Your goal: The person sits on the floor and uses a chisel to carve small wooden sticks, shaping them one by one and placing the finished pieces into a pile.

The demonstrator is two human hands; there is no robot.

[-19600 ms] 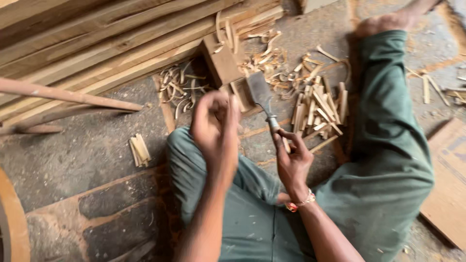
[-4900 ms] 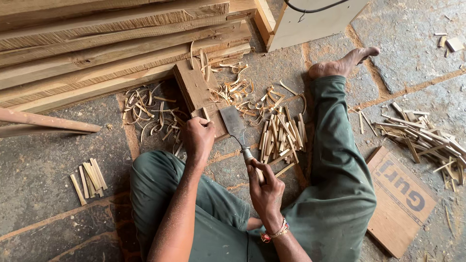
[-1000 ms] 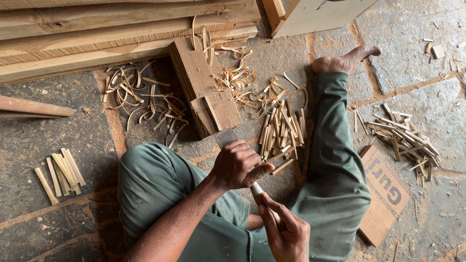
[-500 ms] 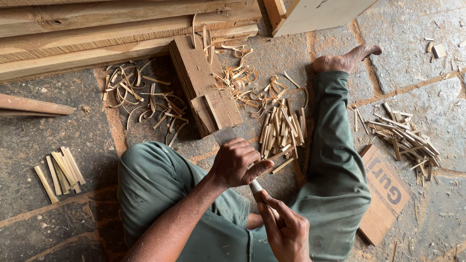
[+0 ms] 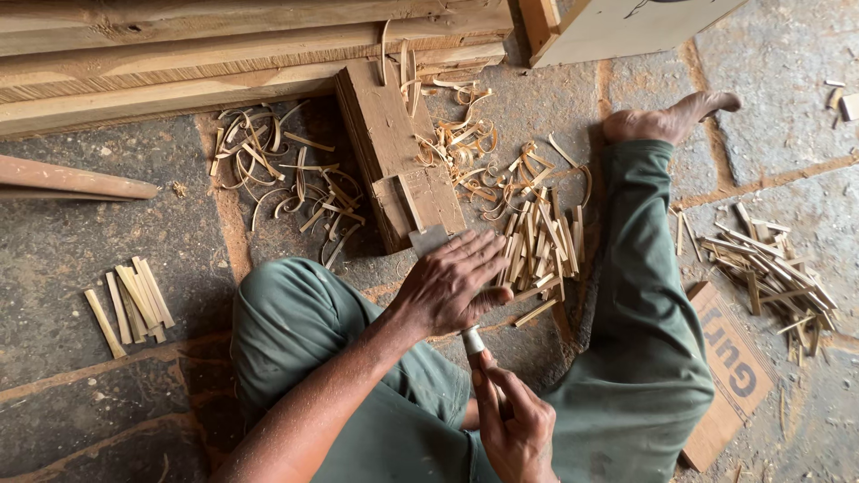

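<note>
Right hand (image 5: 514,425) grips knife handle (image 5: 474,344); left hand (image 5: 447,286) presses flat over blade (image 5: 428,240) on block (image 5: 394,152). Best kept steady, fingers (image 5: 474,255) off the edge.

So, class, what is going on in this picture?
A person sits on a stone floor working wood with a flat-bladed chisel. The right hand grips its handle, while the left hand lies over the blade, which rests against a wooden block. Curled shavings and a pile of split sticks lie around the block, a smaller bundle of sticks sits to one side, and long planks lie beyond.
</note>
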